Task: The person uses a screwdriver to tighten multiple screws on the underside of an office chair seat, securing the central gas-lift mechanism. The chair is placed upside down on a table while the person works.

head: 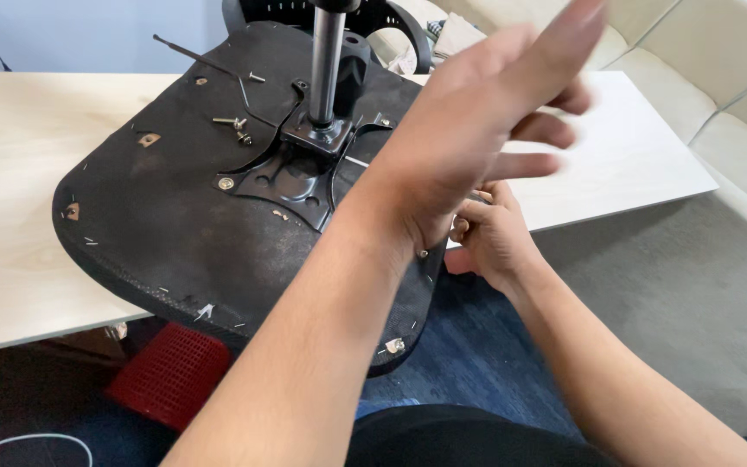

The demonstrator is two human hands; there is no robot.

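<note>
Left hand blurs over seat underside; right hand's fingers perhaps touch its edge.

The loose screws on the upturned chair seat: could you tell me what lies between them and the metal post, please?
In the head view, only bare black underside separates the loose screws from the metal post, crossed by a thin wire lever.

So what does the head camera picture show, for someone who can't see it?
An upside-down black chair seat lies on a pale wooden table, its metal post sticking up from a bracket. The left hand is raised above it, fingers spread and blurred, while the right hand pinches something small at the seat's edge. Loose screws rest on the seat.
</note>
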